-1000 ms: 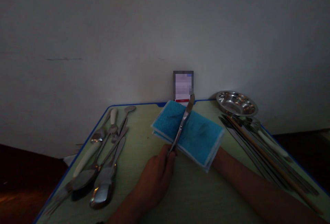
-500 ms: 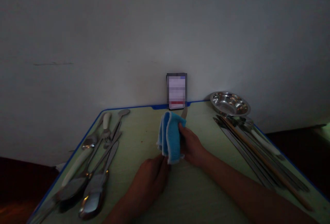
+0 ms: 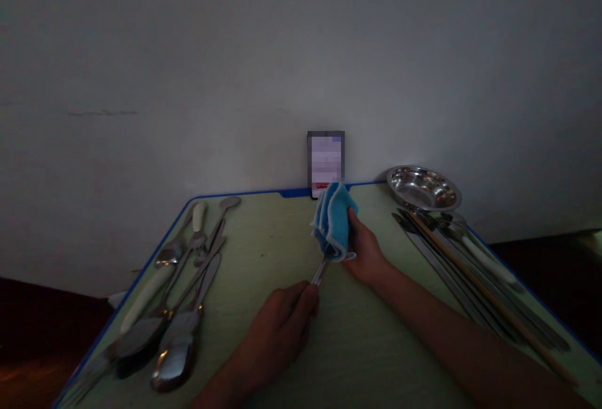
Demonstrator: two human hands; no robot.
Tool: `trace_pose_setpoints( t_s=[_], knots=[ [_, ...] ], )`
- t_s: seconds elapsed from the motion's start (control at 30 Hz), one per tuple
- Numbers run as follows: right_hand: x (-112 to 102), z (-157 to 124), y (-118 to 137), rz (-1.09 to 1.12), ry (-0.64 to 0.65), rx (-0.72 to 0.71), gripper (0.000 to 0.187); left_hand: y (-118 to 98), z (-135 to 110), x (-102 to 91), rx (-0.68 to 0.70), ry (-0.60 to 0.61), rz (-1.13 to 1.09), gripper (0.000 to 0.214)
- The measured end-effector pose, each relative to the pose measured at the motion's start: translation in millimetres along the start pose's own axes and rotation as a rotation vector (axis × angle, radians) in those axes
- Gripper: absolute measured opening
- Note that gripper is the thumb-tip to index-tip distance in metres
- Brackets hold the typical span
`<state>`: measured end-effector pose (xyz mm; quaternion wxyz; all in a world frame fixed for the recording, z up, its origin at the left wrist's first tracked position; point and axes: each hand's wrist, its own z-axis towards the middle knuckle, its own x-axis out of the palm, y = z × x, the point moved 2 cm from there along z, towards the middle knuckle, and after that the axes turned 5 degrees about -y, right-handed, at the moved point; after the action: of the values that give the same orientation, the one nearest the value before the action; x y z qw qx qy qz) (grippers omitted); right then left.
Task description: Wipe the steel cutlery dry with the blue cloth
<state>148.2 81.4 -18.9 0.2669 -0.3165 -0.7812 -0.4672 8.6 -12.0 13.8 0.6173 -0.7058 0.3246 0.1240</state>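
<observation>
My left hand (image 3: 285, 327) is closed on the handle of a metal table knife (image 3: 320, 269) near the middle of the pale green table (image 3: 263, 252). My right hand (image 3: 365, 251) grips a folded blue cloth (image 3: 333, 221) that is wrapped round the knife's blade, which is hidden inside it. Only a short stretch of the knife shows between my hand and the cloth.
A heap of spoons, forks and knives (image 3: 174, 296) lies along the table's left edge. On the right lie long metal utensils and a wooden stick (image 3: 475, 271), with a steel bowl (image 3: 423, 187) behind them. A phone (image 3: 325, 159) leans on the wall at the back.
The cloth was spread flat under the knife. My right hand folded it round the blade and has slid it away from me towards the tip.
</observation>
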Motion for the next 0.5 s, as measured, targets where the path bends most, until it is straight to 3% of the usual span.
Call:
trace_pose_setpoints(
  t_s=[0.23,0.37,0.5],
  knots=[
    [2,0,10,0.047,-0.018,-0.034,0.039,5,2,-2.6,-0.090,0.051,-0.108,0.041],
    [0,-4,0,-0.115,-0.030,-0.021,0.037,9,2,0.0,-0.065,-0.015,-0.138,0.039],
    [1,-11,-16,-0.316,0.182,-0.025,0.033,21,3,2.6,-0.103,-0.136,-0.253,0.029]
  ],
)
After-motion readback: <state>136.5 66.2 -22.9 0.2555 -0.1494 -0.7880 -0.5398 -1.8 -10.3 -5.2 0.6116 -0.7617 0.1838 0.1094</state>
